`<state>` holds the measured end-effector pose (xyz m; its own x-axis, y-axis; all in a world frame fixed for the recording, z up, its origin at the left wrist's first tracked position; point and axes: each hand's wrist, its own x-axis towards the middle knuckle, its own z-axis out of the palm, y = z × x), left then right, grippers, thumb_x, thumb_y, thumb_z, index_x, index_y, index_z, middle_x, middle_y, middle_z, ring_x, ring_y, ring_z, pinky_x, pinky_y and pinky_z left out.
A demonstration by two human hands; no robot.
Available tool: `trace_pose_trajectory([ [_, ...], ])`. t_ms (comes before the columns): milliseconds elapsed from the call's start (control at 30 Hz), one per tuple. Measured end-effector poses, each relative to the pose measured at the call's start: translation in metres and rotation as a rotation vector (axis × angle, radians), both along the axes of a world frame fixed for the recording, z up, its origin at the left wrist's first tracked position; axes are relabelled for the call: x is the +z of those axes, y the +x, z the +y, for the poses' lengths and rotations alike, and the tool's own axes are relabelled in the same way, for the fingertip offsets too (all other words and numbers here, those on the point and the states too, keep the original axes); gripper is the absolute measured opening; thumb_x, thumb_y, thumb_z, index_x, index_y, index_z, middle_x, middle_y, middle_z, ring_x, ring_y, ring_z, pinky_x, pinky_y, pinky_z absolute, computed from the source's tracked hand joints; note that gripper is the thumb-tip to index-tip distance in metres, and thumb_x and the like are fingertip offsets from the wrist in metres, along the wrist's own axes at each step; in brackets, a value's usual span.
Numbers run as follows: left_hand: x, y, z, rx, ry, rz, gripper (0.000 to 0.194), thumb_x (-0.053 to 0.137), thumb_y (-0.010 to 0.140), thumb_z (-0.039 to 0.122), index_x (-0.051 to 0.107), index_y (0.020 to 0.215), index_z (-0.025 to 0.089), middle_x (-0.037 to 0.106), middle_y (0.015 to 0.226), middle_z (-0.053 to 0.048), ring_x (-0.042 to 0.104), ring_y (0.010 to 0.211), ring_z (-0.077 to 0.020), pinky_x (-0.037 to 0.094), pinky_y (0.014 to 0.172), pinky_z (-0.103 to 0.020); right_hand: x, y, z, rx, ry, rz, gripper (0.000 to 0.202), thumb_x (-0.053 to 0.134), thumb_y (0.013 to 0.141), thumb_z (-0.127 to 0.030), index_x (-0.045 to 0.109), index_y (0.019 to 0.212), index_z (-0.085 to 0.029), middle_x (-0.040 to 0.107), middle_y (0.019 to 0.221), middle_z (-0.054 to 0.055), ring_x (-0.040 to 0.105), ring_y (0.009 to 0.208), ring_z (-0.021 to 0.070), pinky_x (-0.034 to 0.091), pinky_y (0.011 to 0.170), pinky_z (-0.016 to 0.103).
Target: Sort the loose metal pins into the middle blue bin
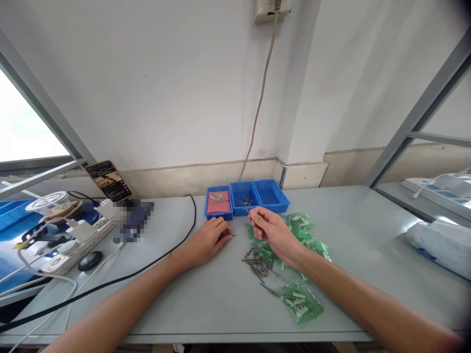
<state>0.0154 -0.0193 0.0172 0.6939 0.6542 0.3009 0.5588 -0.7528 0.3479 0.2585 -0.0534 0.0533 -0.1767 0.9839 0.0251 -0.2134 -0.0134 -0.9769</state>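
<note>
A thin metal pin (248,211) is pinched in the fingertips of the right hand (271,230), raised just above the bench (206,299); its long axis runs up and to the left, the free tip aimed at the blue trays (246,197). The left hand (208,241) rests knuckles-up on the bench, fingers curled onto another pin (231,236) lying flat. Loose pins (257,264) and green bags (300,300) lie under the right wrist. A black cable (147,267) crosses the grey bench below a white wall (176,83).
</note>
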Motion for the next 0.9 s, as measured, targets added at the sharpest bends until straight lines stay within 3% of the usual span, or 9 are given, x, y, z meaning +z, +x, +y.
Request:
trace_pose_trajectory([
  [900,-0.0015,-0.0005,0.0004,0.003,0.012,0.001,0.012,0.051,0.110,0.031,0.059,0.106,0.022,0.061,0.102,-0.005,0.056,0.094,-0.0216,0.048,0.085,-0.034,-0.0041,0.0000,0.0018,0.004,-0.008,0.009,0.043,0.077,0.088,-0.058,0.059,0.081,-0.020,0.046,0.078,-0.002,0.036,0.061,0.0104,0.029,0.058,0.027],
])
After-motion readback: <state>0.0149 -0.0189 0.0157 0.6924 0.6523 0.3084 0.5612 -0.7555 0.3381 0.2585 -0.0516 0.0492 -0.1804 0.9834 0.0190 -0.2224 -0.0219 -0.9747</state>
